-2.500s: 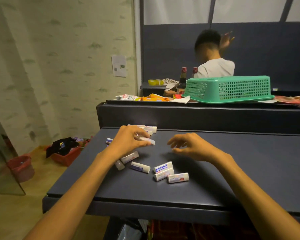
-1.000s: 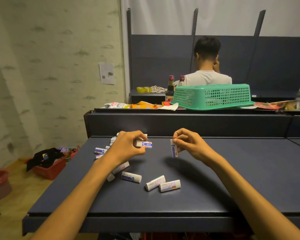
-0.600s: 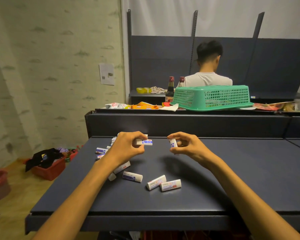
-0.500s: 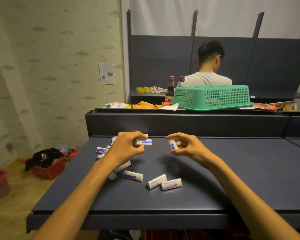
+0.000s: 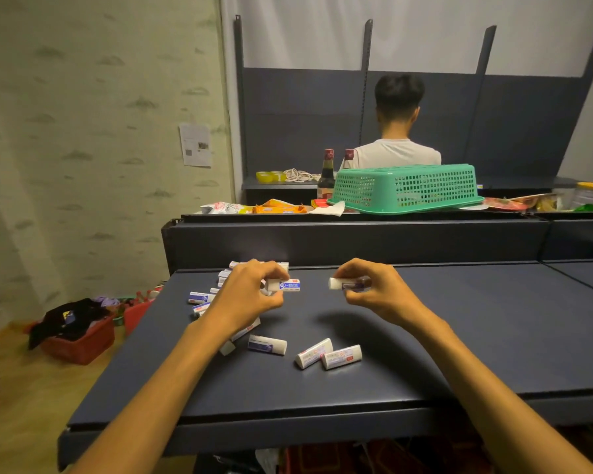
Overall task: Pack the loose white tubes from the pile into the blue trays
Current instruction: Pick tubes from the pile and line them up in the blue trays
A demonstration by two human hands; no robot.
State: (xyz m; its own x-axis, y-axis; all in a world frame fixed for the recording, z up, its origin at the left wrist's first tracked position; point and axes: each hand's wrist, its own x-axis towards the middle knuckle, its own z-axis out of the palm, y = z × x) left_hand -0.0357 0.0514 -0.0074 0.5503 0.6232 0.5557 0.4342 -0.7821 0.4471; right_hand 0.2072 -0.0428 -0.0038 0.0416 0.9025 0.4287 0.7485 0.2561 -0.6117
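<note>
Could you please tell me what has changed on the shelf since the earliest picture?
The right hand, empty before, picked a tube from the near group and now pinches it level. The left hand still grips its tube. The other loose tubes stayed put.

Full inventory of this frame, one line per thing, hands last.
shelf top: one, dark blue-grey, foreground
loose tubes: three plainly seen, white, near edge; more behind left hand, count unclear
held tubes: two, white, one per hand
basket: one, green, upturned, back shelf
bottles: two, dark, red caps, beside basket
red bin: one, floor left
person: one, back turned
left hand: pinches tube
right hand: pinches tube
</note>
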